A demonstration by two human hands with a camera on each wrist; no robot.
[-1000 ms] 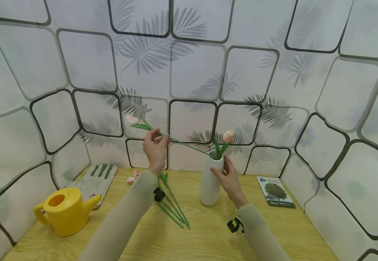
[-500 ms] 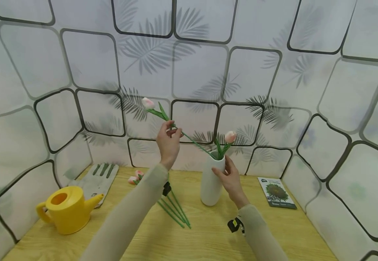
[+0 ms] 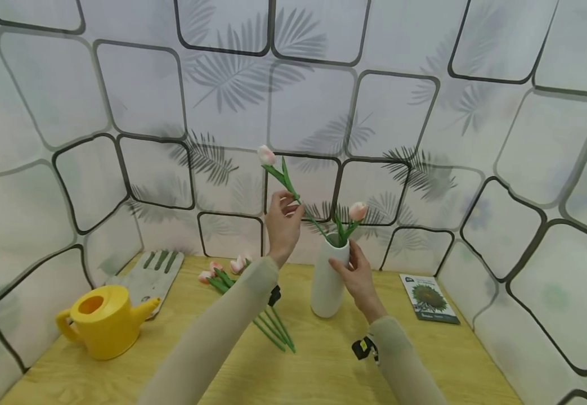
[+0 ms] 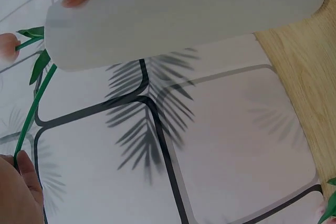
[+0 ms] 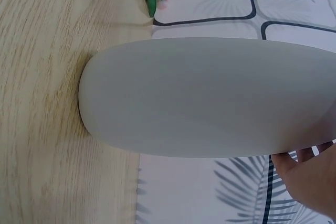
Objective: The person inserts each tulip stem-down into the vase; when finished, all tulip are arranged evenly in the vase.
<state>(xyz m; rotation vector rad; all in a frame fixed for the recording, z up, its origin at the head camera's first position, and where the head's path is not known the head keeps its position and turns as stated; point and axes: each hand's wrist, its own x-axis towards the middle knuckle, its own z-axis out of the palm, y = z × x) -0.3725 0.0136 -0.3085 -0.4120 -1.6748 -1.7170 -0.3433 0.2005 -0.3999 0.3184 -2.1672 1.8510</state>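
Between its thumb and fingers, my left hand (image 3: 284, 228) pinches the green stem of a pale pink tulip (image 3: 267, 156). That stem slants down to the right, its lower end inside the mouth of a white vase (image 3: 326, 287). Upright on the table, the vase has my right hand (image 3: 358, 277) gripping its upper right side, thumb at the front. Another pink tulip (image 3: 357, 212) stands in the vase, leaning right. In the left wrist view the held stem (image 4: 32, 109) passes over the vase rim. The right wrist view shows the vase body (image 5: 205, 98) large, with fingers at its side.
Several tulips (image 3: 273, 329) lie on the wooden table (image 3: 313, 360), partly hidden by my left forearm. A yellow watering can (image 3: 106, 323) and grey gloves (image 3: 153, 275) are at the left. A seed packet with a sunflower picture (image 3: 429, 298) lies at the right. Patterned walls stand behind.
My left hand has moved right toward the vase, and the tulip in it has swung from nearly level to steeper, its stem deeper in the vase. My right hand stays on the vase.
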